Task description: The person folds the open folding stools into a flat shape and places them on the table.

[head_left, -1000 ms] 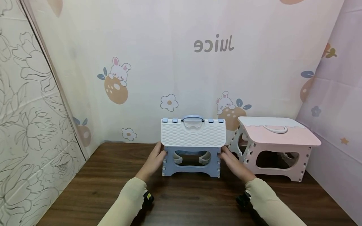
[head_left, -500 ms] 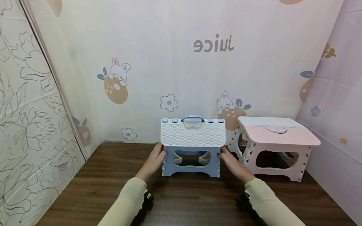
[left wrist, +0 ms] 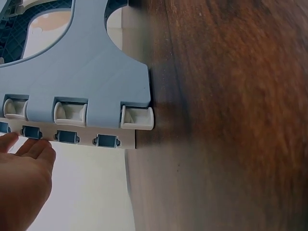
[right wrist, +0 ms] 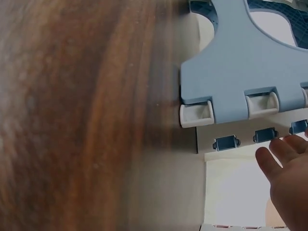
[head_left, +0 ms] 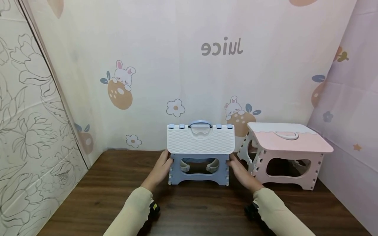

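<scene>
A blue and white folding stool (head_left: 200, 144) stands upright and unfolded near the back of the wooden table, its white ridged top toward me. A blue carry handle rises at the top's far edge. My left hand (head_left: 157, 168) holds the stool's left side just under the top, and my right hand (head_left: 242, 170) holds the right side at the same height. Up close in the left wrist view, fingertips rest on the pale side panel (left wrist: 127, 138) beside the blue slots. Several fingertips lie along the opposite side panel (right wrist: 207, 139) in the right wrist view.
A second folding stool (head_left: 292, 144), pink and white, stands unfolded to the right, close to my right hand. Dark wooden tabletop (head_left: 195, 213) stretches in front. A printed curtain (head_left: 183, 72) hangs behind, and side sheets close off left and right.
Both hands keep their places on the blue and white stool, which has not moved on the table. Only the head view has shifted slightly.
</scene>
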`<state>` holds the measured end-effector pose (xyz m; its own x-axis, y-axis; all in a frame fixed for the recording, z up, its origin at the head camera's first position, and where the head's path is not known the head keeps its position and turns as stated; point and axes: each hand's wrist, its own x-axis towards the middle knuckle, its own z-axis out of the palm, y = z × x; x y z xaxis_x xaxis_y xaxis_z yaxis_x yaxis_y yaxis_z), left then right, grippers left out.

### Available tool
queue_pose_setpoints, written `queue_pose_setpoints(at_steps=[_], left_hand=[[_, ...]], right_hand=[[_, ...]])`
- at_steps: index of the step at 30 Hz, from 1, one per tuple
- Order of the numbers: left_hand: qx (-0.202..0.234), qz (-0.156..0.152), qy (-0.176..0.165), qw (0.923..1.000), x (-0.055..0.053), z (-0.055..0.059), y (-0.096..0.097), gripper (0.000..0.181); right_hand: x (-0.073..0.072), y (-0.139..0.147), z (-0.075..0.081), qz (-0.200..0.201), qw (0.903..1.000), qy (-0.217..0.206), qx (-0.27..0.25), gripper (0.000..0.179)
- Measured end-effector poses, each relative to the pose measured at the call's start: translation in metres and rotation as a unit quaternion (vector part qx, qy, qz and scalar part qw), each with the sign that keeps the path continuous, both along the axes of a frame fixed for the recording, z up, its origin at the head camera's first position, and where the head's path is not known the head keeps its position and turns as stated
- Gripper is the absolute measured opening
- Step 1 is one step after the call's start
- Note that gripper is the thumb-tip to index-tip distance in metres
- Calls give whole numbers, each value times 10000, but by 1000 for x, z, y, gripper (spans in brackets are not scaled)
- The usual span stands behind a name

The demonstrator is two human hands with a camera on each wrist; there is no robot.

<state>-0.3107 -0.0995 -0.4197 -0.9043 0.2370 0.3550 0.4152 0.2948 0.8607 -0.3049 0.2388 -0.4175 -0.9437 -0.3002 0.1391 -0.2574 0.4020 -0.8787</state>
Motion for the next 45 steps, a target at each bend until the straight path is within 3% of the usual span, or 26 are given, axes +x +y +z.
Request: queue_pose_setpoints(at_steps=[8, 13, 21, 26, 35, 44, 45], left_hand=[[-186, 69, -55, 9998, -1, 2, -1, 63], [-95, 38, -58, 9999, -2, 1, -1, 62], [74, -169, -114, 9998, -4, 3, -2, 62], [140, -237, -249, 9993, -6, 5, -3, 62], [233, -164, -91, 9996, -5, 4, -2, 59], [363, -189, -215, 9989, -1, 4, -2, 57], [382, -204, -226, 9988, 3, 8, -1, 56]], right_hand=[[0, -3, 1, -37, 9985, 535, -71, 70], [-2, -4, 4, -68, 9994, 341, -3, 71], [1, -1, 11, -521, 9970, -313, 472, 76], [4, 0, 11, -411, 9975, -306, 478, 73], [6, 2, 12, -294, 9986, -179, 392, 73], [6, 1, 12, -363, 9984, -195, 376, 76], [7, 0, 12, -377, 9984, -197, 363, 76]])
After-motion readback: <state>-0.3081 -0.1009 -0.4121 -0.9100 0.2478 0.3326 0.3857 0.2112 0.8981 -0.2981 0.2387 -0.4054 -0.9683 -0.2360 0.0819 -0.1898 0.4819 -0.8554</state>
